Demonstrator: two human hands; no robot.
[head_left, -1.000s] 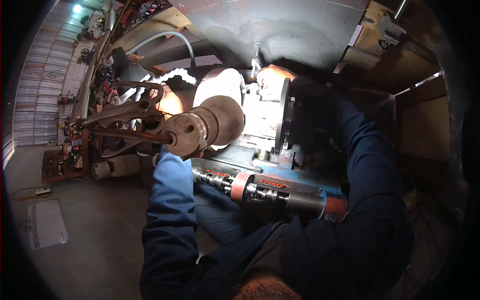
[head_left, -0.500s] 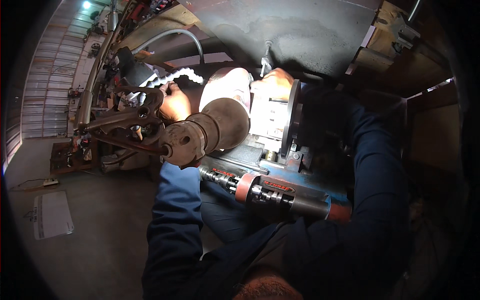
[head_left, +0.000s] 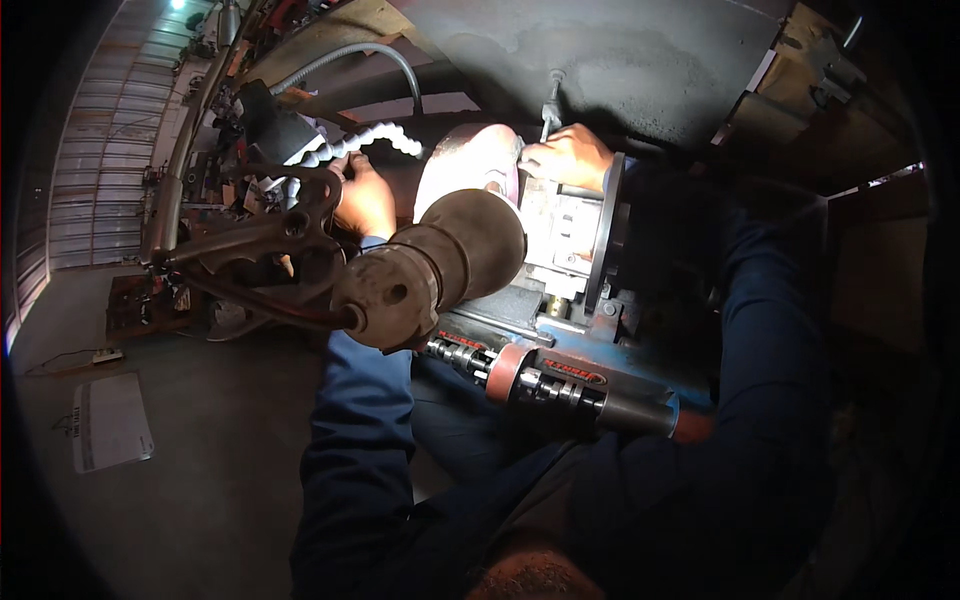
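Observation:
Under bright light, my right hand point(head_left: 572, 158) reaches over the top of a lit metal fixture point(head_left: 574, 228). Its fingers are curled down beside a dark round plate point(head_left: 608, 235); glare hides whatever they grip. My left hand point(head_left: 366, 203) is raised behind the lamp arm, with fingertips pinched together close to a white segmented hose point(head_left: 385, 134). Whether they touch the hose, or hold something small, cannot be made out. A brown work lamp point(head_left: 470, 245) hangs between me and the machine, partly covering my left wrist. Past its head stands a glaring, pale rounded part point(head_left: 465, 165).
The lamp's jointed arm point(head_left: 235, 245) crosses the left side. Nearer me, shiny lobed shafts with a red collar point(head_left: 510, 372) lie along the machine's blue front point(head_left: 640, 365). A grey metal panel point(head_left: 620, 60) rises behind, with a flexible grey conduit point(head_left: 370, 50) to its left.
The whole view has shifted slightly, so everything sits a little farther right. Both hands stay at about the same places on the machine, with their fingers still bent.

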